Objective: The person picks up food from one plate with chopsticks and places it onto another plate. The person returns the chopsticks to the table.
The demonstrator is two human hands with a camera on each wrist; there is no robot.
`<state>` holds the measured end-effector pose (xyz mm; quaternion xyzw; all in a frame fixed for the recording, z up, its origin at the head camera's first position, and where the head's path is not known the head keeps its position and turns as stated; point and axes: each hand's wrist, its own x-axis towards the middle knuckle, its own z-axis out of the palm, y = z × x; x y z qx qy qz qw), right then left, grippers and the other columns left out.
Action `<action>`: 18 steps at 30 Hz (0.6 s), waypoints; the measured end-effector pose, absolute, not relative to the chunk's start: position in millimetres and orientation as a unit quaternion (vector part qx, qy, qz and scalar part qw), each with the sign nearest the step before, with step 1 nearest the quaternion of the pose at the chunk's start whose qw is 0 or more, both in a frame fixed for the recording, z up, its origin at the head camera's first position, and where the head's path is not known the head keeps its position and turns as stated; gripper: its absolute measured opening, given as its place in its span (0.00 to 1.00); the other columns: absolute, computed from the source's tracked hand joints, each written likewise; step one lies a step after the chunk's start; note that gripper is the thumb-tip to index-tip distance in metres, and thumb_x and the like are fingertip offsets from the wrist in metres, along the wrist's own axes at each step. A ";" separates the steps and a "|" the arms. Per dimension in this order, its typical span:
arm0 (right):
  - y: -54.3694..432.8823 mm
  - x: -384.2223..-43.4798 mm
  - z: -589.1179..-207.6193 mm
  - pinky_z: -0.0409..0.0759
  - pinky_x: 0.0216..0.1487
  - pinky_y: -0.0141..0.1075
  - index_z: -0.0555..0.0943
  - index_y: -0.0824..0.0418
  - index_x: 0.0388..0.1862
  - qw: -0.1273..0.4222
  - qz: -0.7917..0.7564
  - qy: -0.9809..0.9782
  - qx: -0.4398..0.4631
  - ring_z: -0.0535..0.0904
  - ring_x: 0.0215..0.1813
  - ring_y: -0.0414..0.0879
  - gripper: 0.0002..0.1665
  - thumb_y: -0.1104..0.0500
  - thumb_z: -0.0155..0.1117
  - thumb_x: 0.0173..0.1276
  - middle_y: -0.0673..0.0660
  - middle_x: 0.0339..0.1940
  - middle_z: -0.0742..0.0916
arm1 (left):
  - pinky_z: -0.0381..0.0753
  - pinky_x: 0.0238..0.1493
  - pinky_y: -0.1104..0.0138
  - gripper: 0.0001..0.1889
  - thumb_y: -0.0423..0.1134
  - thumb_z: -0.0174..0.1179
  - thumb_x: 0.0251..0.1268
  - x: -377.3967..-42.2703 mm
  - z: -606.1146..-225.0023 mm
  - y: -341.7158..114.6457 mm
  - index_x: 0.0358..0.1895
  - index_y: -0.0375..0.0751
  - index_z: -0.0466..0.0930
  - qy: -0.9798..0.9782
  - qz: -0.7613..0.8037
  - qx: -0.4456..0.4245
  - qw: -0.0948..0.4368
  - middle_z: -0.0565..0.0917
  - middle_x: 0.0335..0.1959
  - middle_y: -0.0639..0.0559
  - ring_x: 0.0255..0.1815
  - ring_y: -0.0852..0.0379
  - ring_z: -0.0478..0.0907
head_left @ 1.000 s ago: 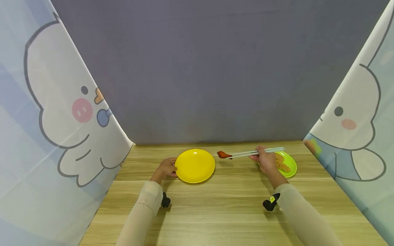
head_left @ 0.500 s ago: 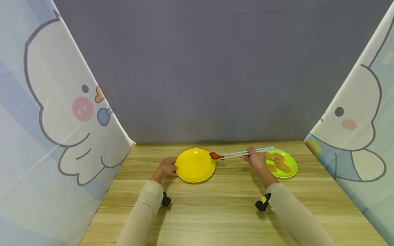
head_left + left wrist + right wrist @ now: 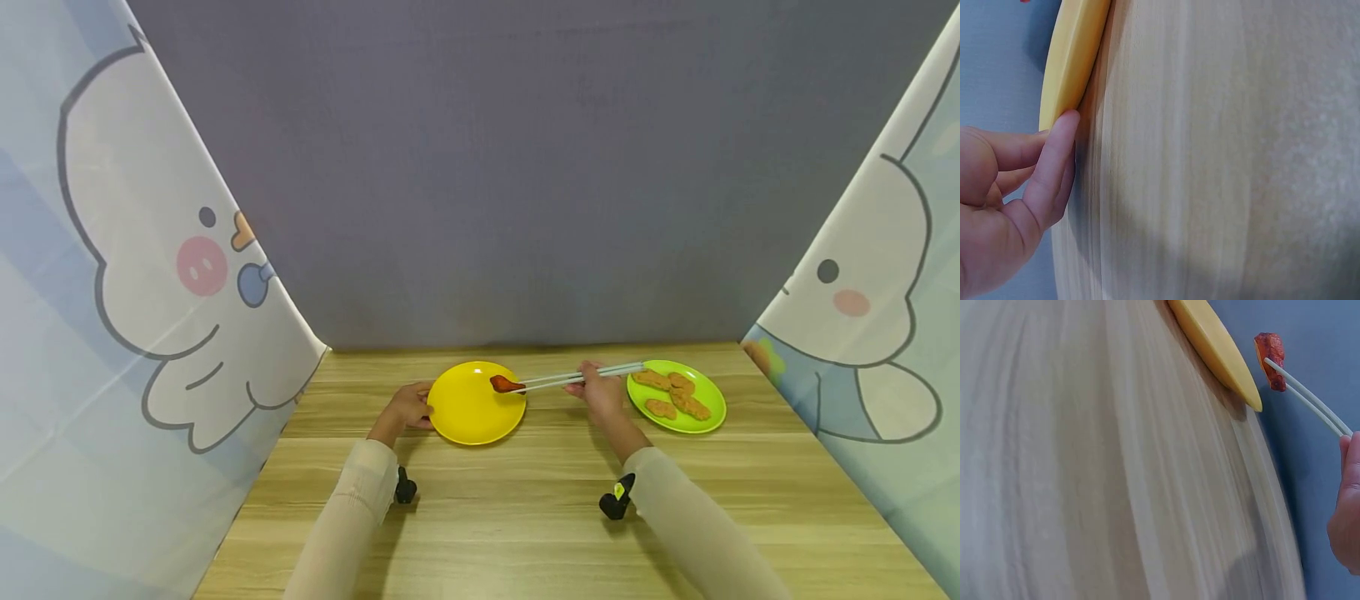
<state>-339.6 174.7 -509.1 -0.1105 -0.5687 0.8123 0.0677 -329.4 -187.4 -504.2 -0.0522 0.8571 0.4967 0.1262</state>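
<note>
My left hand (image 3: 410, 406) pinches the left rim of a round yellow plate (image 3: 467, 418) lying on the table; the left wrist view shows thumb and fingers at the plate's edge (image 3: 1069, 69). My right hand (image 3: 600, 393) grips a pair of pale chopsticks (image 3: 551, 382) that point left. Between their tips is a glossy red-brown piece of food (image 3: 504, 384), shaped like a small chicken drumstick. In the head view it overlaps the right part of the plate. The right wrist view shows this red piece (image 3: 1270, 361) raised above the level of the plate's rim (image 3: 1216, 347).
A green plate (image 3: 705, 387) with several golden-brown fried pieces (image 3: 688, 405) stands to the right, just beyond my right hand. The wooden table (image 3: 510, 517) ends at a grey back wall (image 3: 525, 208). Cartoon-printed cloths (image 3: 150, 292) flank both sides.
My right hand has moved left, carrying the chopsticks and the red piece from right of the yellow plate to over it. More of the green plate shows now. The left hand stays put.
</note>
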 end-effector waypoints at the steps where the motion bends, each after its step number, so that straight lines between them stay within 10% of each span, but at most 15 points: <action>1: 172.5 -339.8 -510.6 0.87 0.27 0.29 0.73 0.69 0.40 0.071 0.812 -0.568 -0.112 0.84 0.18 0.38 0.12 0.59 0.51 0.80 0.55 0.24 0.82 | 0.92 0.38 0.61 0.31 0.21 0.57 0.68 -329.7 -504.8 -187.6 0.75 0.39 0.69 0.857 0.496 -0.052 0.126 0.79 0.56 0.34 0.43 0.48 0.85; 18: 152.0 -337.3 -526.8 0.86 0.24 0.28 0.74 0.73 0.42 0.074 0.799 -0.584 -0.120 0.83 0.18 0.37 0.15 0.59 0.52 0.80 0.60 0.26 0.85 | 0.92 0.38 0.60 0.32 0.21 0.57 0.68 -329.2 -503.9 -186.8 0.75 0.39 0.69 0.857 0.498 -0.052 0.123 0.79 0.57 0.33 0.46 0.46 0.85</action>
